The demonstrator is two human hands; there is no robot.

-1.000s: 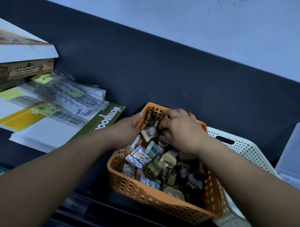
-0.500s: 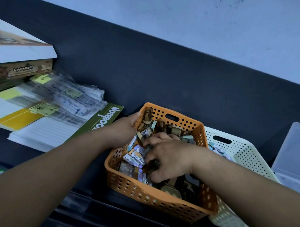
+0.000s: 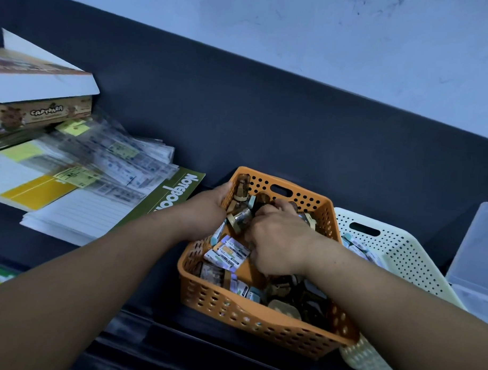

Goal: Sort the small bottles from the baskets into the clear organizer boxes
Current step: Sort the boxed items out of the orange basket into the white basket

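Orange basket (image 3: 246,315): rectangular moulded plastic with perforated walls and a slot handle at the far end. It sits on the dark matte table (image 3: 267,130).
Contents: small bottles (image 3: 240,219) of amber glass with tan caps, heaped at the far and right parts. Flat white-labelled vials (image 3: 229,250) lie along the left part.
Left hand (image 3: 206,208): grips the basket's far-left wall, thumb over the rim.
Right hand (image 3: 279,236): inside the basket, fingers curled down among the amber bottles. Whether they hold one, I cannot tell.
Cream basket (image 3: 401,245): perforated plastic, just right of the orange one and touching it.
Clear organizer box (image 3: 475,248): translucent smooth plastic at the right edge.
Far left: green notebook (image 3: 176,193), glossy sleeved packets (image 3: 122,158), and a printed cardboard box (image 3: 43,114).
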